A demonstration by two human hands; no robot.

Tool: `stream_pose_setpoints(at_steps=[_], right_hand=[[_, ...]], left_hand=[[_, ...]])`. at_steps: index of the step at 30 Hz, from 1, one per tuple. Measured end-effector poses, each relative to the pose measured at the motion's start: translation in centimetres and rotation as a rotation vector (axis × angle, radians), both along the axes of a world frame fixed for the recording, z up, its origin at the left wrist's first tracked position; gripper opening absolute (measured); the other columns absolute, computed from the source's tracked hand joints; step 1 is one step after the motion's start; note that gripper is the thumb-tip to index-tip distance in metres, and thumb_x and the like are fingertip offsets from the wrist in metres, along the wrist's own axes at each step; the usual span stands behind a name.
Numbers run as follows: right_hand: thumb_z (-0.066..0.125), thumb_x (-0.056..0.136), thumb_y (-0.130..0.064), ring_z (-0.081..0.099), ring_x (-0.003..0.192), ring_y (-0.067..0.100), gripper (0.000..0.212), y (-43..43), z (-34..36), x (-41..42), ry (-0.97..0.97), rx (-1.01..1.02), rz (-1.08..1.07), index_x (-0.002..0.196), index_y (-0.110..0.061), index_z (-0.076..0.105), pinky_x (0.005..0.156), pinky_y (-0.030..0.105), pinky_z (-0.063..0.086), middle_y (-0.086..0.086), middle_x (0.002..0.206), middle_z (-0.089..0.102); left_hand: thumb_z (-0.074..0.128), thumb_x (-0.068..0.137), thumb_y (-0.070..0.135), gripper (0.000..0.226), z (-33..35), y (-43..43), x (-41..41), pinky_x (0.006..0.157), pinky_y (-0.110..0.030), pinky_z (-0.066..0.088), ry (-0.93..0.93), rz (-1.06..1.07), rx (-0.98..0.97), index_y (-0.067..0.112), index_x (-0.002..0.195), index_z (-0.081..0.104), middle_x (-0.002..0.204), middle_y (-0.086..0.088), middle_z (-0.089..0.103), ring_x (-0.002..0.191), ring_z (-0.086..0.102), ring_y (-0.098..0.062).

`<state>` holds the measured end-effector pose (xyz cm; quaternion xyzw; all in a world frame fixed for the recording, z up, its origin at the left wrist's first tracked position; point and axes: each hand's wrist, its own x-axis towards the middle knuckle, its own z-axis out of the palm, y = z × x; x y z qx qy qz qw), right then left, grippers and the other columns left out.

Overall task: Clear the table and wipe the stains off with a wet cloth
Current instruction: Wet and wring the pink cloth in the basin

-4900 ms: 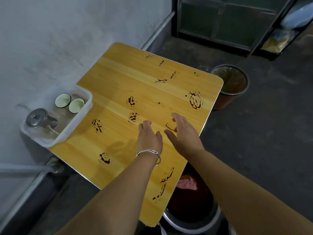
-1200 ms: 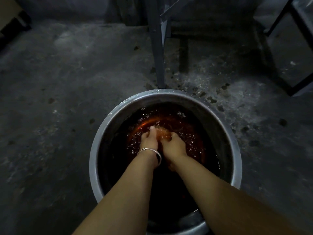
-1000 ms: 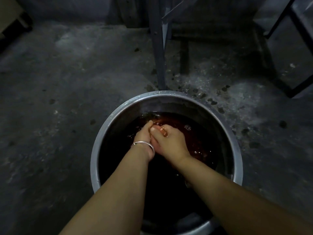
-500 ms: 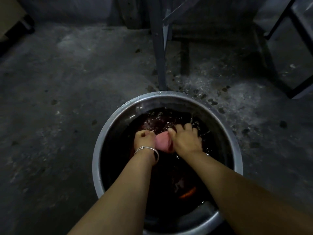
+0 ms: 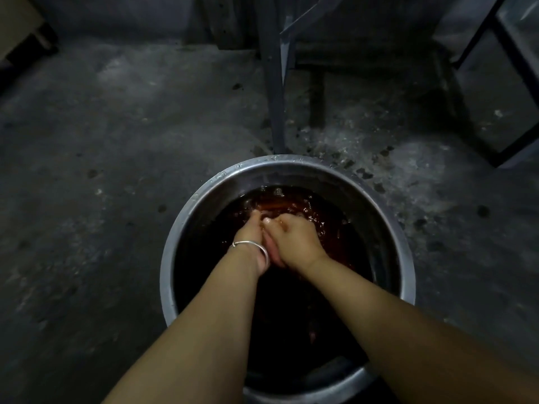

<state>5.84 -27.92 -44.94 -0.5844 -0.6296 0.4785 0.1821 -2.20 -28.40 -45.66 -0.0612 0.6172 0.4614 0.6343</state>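
Steel basin point(image 5: 168, 258) is set low on the floor, presumably so that both arms can be plunged in from above. A silver bangle point(image 5: 250, 245) is worn on the left wrist. Left hand point(image 5: 248, 230) and right hand point(image 5: 296, 240) are pressed together at the waterline, fingers curled tight round the cloth point(image 5: 270, 252). Only a pale pink sliver of the cloth is seen between the palms. The clasp is judged to be a rub or wring, done to leave the cloth wet but not dripping. The water point(image 5: 326, 220) is dark reddish-brown and ruffled round the knuckles. Beyond the far rim, splash marks are noted on the concrete floor point(image 5: 364, 173). A grey metal leg point(image 5: 274, 97) stands just behind the basin and probably belongs to the surface to be wiped. The top itself is out of view.
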Motion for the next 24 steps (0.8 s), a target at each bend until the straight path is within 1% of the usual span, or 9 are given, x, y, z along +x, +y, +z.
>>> stream_pose_setpoints(at_steps=[3, 7, 10, 12, 15, 17, 19, 22, 24], right_hand=[[0.046, 0.096, -0.031, 0.062, 0.087, 0.032, 0.039, -0.2, 0.6, 0.0, -0.043, 0.103, 0.033, 0.087, 0.002, 0.064, 0.078, 0.031, 0.046, 0.021, 0.092, 0.067], [0.037, 0.098, -0.039, 0.059, 0.099, 0.037, 0.042, 0.2, -0.1, 0.3, -0.268, 0.113, 0.109, 0.097, -0.005, 0.06, 0.083, 0.037, 0.044, 0.019, 0.104, 0.065], [0.031, 0.097, -0.048, 0.055, 0.109, 0.038, 0.048, 1.4, -1.1, 1.7, -0.449, 0.085, 0.216, 0.112, -0.009, 0.056, 0.087, 0.039, 0.042, 0.018, 0.115, 0.059], [0.031, 0.095, -0.052, 0.048, 0.119, 0.034, 0.051, 1.9, -1.9, 2.9, -0.469, 0.097, 0.259, 0.122, -0.014, 0.054, 0.096, 0.039, 0.038, 0.015, 0.124, 0.053], [0.052, 0.088, -0.05, 0.024, 0.136, 0.028, 0.068, 1.3, -2.5, 4.0, -0.474, 0.049, 0.375, 0.144, -0.021, 0.027, 0.109, 0.047, 0.025, 0.006, 0.149, 0.026], [0.066, 0.082, -0.036, 0.022, 0.136, 0.028, 0.084, 0.0, -3.1, 3.9, -0.593, 0.041, 0.473, 0.147, -0.023, 0.015, 0.108, 0.051, 0.027, 0.005, 0.151, 0.017], [0.063, 0.084, -0.016, 0.034, 0.128, 0.03, 0.072, -0.5, -3.7, 3.3, -0.57, 0.037, 0.408, 0.143, -0.02, 0.022, 0.105, 0.046, 0.036, 0.011, 0.143, 0.029], [0.059, 0.082, -0.004, 0.052, 0.112, 0.027, 0.046, 0.2, -2.8, 2.3, -0.274, 0.028, 0.207, 0.125, -0.011, 0.044, 0.096, 0.035, 0.044, 0.012, 0.123, 0.05], [0.064, 0.076, 0.0, 0.057, 0.105, 0.022, 0.041, 1.2, -1.5, 2.0, -0.154, 0.069, 0.207, 0.114, -0.012, 0.056, 0.089, 0.026, 0.046, 0.008, 0.116, 0.057]], left_hand=[[0.041, 0.096, 0.029, 0.029, 0.9, -0.3, -0.2, 0.089, -0.038, 0.044, -0.015, -0.033, -0.033, 0.009, 0.092, 0.061, 0.083, -0.005, 0.063, 0.105, 0.055, -0.024], [0.034, 0.099, 0.023, 0.031, 1.1, -0.9, 0.9, 0.05, -0.024, 0.045, 0.112, -0.125, -0.045, 0.015, 0.072, 0.045, 0.072, 0.0, 0.048, 0.073, 0.054, -0.018], [0.032, 0.1, 0.025, 0.03, 1.5, -1.0, 1.0, 0.042, -0.018, 0.044, 0.235, -0.107, -0.026, 0.007, 0.089, 0.053, 0.082, -0.006, 0.052, 0.064, 0.048, -0.015], [0.036, 0.099, 0.024, 0.032, 1.0, -0.9, 0.2, 0.052, -0.02, 0.04, 0.438, -0.078, -0.021, -0.001, 0.108, 0.055, 0.089, -0.011, 0.057, 0.064, 0.047, -0.015], [0.052, 0.091, 0.015, 0.014, -0.3, -0.7, -0.9, 0.064, -0.019, 0.048, 0.569, 0.017, 0.007, 0.006, 0.101, 0.057, 0.091, -0.012, 0.058, 0.076, 0.056, -0.019], [0.063, 0.083, 0.022, 0.037, -0.9, -1.0, -1.0, 0.095, -0.036, 0.043, 0.712, -0.102, -0.15, 0.013, 0.117, 0.05, 0.128, -0.015, 0.045, 0.112, 0.05, -0.032], [0.064, 0.082, 0.033, 0.055, -0.7, -1.5, -0.5, 0.101, -0.043, 0.037, 0.795, -0.238, -0.325, 0.008, 0.126, 0.043, 0.136, -0.017, 0.038, 0.122, 0.042, -0.037], [0.056, 0.084, 0.049, 0.046, -0.4, -1.6, 0.1, 0.087, -0.037, 0.049, 0.467, -0.217, -0.235, 0.005, 0.096, 0.059, 0.097, -0.014, 0.064, 0.09, 0.061, -0.03], [0.047, 0.086, 0.056, 0.05, 0.3, -1.3, 0.0, 0.073, -0.041, 0.053, 0.214, -0.118, -0.17, 0.008, 0.087, 0.06, 0.081, -0.013, 0.063, 0.073, 0.061, -0.028]])
